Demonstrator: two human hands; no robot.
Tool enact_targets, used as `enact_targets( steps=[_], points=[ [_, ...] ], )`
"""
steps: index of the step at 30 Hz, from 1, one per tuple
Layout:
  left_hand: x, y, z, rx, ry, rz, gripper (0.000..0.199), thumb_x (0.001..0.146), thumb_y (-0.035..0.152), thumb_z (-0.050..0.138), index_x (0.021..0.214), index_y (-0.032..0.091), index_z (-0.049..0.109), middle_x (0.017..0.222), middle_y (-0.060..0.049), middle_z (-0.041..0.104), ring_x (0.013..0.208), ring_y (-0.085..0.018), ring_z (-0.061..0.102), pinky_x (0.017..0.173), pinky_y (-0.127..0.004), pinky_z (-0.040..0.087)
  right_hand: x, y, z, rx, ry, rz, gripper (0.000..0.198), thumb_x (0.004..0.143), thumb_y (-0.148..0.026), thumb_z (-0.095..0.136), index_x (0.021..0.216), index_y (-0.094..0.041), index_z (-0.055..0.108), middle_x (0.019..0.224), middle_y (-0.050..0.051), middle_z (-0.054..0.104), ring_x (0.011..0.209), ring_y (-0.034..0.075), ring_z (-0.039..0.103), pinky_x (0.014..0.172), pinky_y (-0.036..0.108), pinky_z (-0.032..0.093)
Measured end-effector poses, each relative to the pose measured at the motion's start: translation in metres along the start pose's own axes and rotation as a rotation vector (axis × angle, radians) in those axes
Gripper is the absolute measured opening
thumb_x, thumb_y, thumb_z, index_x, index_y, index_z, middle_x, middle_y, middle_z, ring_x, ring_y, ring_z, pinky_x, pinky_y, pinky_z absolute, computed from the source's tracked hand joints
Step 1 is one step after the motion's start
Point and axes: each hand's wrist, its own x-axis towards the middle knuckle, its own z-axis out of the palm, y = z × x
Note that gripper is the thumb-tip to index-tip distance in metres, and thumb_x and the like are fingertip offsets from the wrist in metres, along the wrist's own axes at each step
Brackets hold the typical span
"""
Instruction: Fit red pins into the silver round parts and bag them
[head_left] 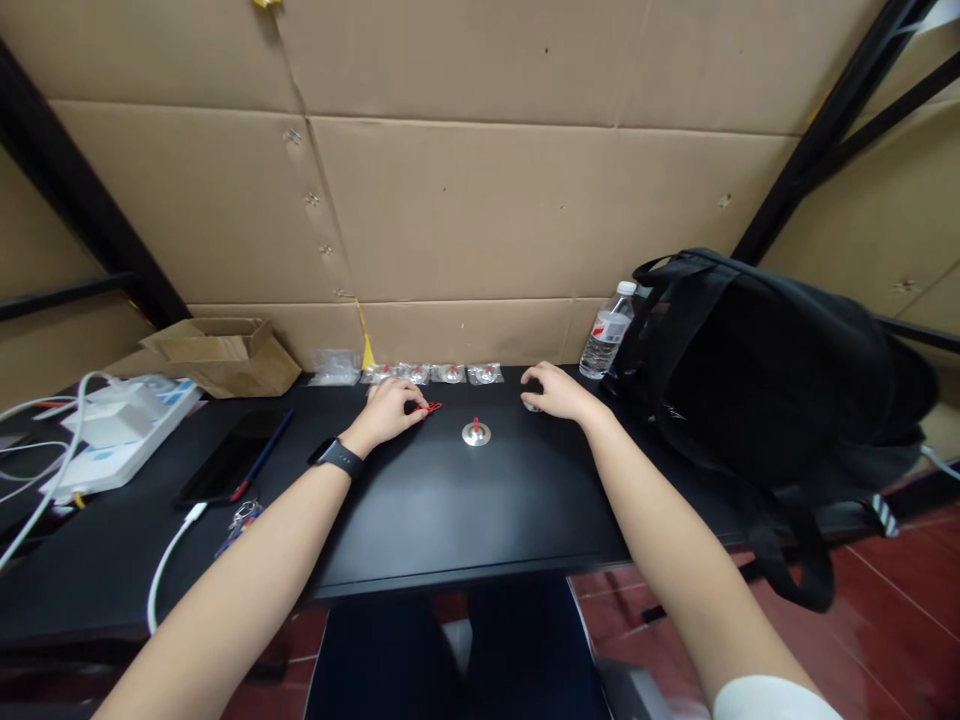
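A round silver metal disc (484, 436) with a red loop standing up from its middle lies on the black table between my hands. My left hand (384, 412), with a dark watch on the wrist, is closed low over the table. Red cord-like pieces (430, 408) stick out at its thumb, and the fingers hide the rest. On the other side, my right hand (556, 392) curls its fingers down onto a small silvery piece (531, 406), mostly covered. Behind them, several similar discs in clear plastic bags (485, 374) lie in a row, the leftmost partly behind my left hand.
A water bottle (606, 332) and a large black backpack (757, 380) stand at right. To the left are a paper bag (232, 355), a power strip (127, 450), a phone (229, 460), keys (244, 518) and a white cable (159, 575). Cardboard (465, 210) walls the back.
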Motion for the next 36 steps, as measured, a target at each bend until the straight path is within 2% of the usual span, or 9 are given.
enact_targets(
  steps=[6,9,13,17,22,25,28,32,36],
  points=[
    [0.001,0.006,-0.003,-0.04,0.045,0.002,0.019,0.091,0.039,0.062,0.088,0.026,0.074,0.103,-0.005,0.073,0.105,-0.027,0.06,0.1,-0.044,0.036,-0.003,0.025,-0.005,0.051,-0.168,0.082,0.051,0.07,-0.036,0.084,0.116,-0.019,0.071,0.113,0.009,0.07,0.094,0.023,0.067,0.085,0.032,0.05],
    [0.001,0.012,-0.008,-0.07,0.093,-0.017,0.02,0.094,0.038,0.058,0.09,0.024,0.071,0.099,-0.005,0.074,0.099,-0.026,0.062,0.096,-0.041,0.039,-0.003,0.027,-0.005,0.092,-0.229,0.101,0.047,0.067,-0.032,0.085,0.111,-0.02,0.073,0.107,0.006,0.074,0.087,0.02,0.068,0.08,0.029,0.05],
    [0.002,0.02,-0.013,-0.063,0.161,-0.022,0.017,0.093,0.034,0.061,0.083,0.022,0.068,0.093,-0.005,0.074,0.098,-0.026,0.063,0.096,-0.041,0.039,-0.003,0.023,-0.003,0.087,-0.205,0.105,0.039,0.069,-0.026,0.081,0.107,-0.02,0.074,0.104,0.005,0.075,0.086,0.02,0.069,0.078,0.027,0.05],
    [0.001,0.027,-0.013,-0.09,0.156,0.027,0.016,0.09,0.035,0.066,0.08,0.023,0.071,0.094,-0.004,0.074,0.104,-0.026,0.062,0.1,-0.044,0.036,-0.005,0.019,-0.002,0.077,-0.17,0.089,0.036,0.07,-0.023,0.079,0.105,-0.019,0.075,0.103,0.006,0.075,0.088,0.02,0.069,0.079,0.027,0.049],
    [0.002,0.029,-0.008,-0.146,0.155,0.012,0.016,0.089,0.037,0.069,0.1,0.027,0.074,0.092,-0.005,0.077,0.106,-0.027,0.063,0.1,-0.046,0.036,-0.006,0.023,0.001,0.116,-0.152,0.116,0.033,0.069,-0.022,0.078,0.102,-0.019,0.074,0.097,0.006,0.076,0.084,0.02,0.069,0.077,0.027,0.049],
    [0.003,0.026,-0.006,-0.157,0.129,-0.007,0.015,0.088,0.041,0.07,0.092,0.03,0.078,0.091,-0.004,0.078,0.11,-0.028,0.062,0.1,-0.046,0.036,-0.004,0.027,0.0,0.122,-0.14,0.123,0.032,0.068,-0.023,0.078,0.1,-0.02,0.074,0.099,0.006,0.076,0.083,0.02,0.068,0.076,0.028,0.049],
    [0.003,0.025,-0.006,-0.178,0.141,-0.027,0.017,0.088,0.044,0.069,0.086,0.031,0.08,0.086,-0.004,0.077,0.11,-0.029,0.061,0.1,-0.047,0.035,-0.004,0.025,-0.006,0.122,-0.103,0.093,0.029,0.068,-0.023,0.077,0.096,-0.021,0.074,0.095,0.005,0.076,0.08,0.021,0.068,0.075,0.03,0.049],
    [0.001,0.031,-0.008,-0.195,0.175,-0.053,0.019,0.089,0.046,0.068,0.086,0.032,0.08,0.095,-0.003,0.077,0.109,-0.027,0.059,0.101,-0.046,0.033,-0.007,0.013,-0.011,0.19,-0.035,0.016,0.027,0.07,-0.023,0.07,0.097,-0.023,0.073,0.093,0.004,0.075,0.08,0.022,0.068,0.076,0.033,0.052],
    [0.002,0.04,-0.009,-0.209,0.163,-0.013,0.015,0.089,0.044,0.069,0.088,0.033,0.08,0.091,-0.003,0.076,0.106,-0.026,0.058,0.101,-0.045,0.031,-0.005,0.005,-0.009,0.23,0.036,-0.015,0.027,0.072,-0.025,0.068,0.098,-0.029,0.071,0.093,0.005,0.074,0.081,0.025,0.069,0.079,0.04,0.056]
  ],
)
